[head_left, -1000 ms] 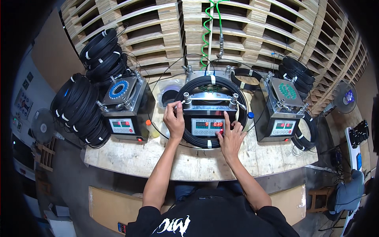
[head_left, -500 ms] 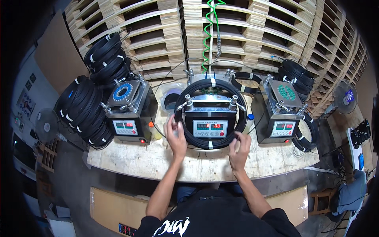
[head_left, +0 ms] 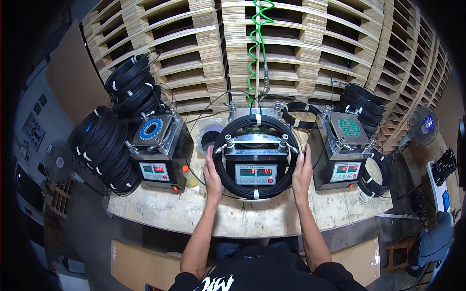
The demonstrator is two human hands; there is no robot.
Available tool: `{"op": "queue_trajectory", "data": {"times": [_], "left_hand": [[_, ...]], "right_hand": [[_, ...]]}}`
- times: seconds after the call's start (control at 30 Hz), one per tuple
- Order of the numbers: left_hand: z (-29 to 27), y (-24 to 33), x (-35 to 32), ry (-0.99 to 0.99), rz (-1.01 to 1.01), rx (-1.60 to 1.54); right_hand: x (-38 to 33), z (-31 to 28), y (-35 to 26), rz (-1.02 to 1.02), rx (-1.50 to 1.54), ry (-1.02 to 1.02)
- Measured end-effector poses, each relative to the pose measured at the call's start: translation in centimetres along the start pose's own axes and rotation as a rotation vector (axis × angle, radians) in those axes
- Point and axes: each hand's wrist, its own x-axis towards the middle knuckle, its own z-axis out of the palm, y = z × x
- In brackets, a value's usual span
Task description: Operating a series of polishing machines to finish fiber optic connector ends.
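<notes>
A coil of black cable (head_left: 228, 186), bound with white ties, stands around the middle polishing-type machine (head_left: 256, 157) with a lit display panel. My left hand (head_left: 212, 177) lies along the coil's left side, fingers straight and pointing away from me. Along the right side my right hand (head_left: 302, 177) is stretched flat in the same manner. Both palms face inward at the coil's outer edge; neither hand's fingers wrap around the cable. How firmly the palms press cannot be seen.
Left stands a machine with a blue ring (head_left: 151, 129), right one with green pieces (head_left: 349, 127). Black cable coils (head_left: 102, 145) are piled at the left, more (head_left: 361, 106) at the right. A bottle with an orange cap (head_left: 189, 175) stands near the left machine. Pallets (head_left: 194, 48) rise behind the table.
My right hand has moved up from the coil's lower right to its right side and straightened. The left hand's fingers have straightened along the left side. The whole view has shifted slightly.
</notes>
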Motion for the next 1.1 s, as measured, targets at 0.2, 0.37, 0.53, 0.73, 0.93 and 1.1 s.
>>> {"op": "queue_trajectory", "data": {"times": [0.2,0.37,0.53,0.73,0.93,1.1], "left_hand": [[-1.2,3.1,6.6,-0.437,-0.069,-0.02],[0.6,6.0,9.2,-0.577,0.054,0.27],[2.0,5.5,9.6,-0.534,0.105,0.275],[0.2,4.7,4.3,0.016,0.379,0.673],[-0.4,3.9,3.9,-0.135,0.297,0.493],[-0.8,4.3,5.5,-0.153,0.443,0.544]], "right_hand": [[6.0,1.9,0.0,0.092,0.08,-0.258],[8.6,3.7,-1.4,-0.066,-0.061,-0.375],[8.7,3.4,-0.3,-0.233,0.072,-0.296],[3.7,-0.9,-2.7,-0.004,-0.155,-0.164],[3.5,-0.6,-1.4,0.054,0.078,-0.141],[4.9,-1.2,-1.5,0.044,-0.064,-0.237]]}}
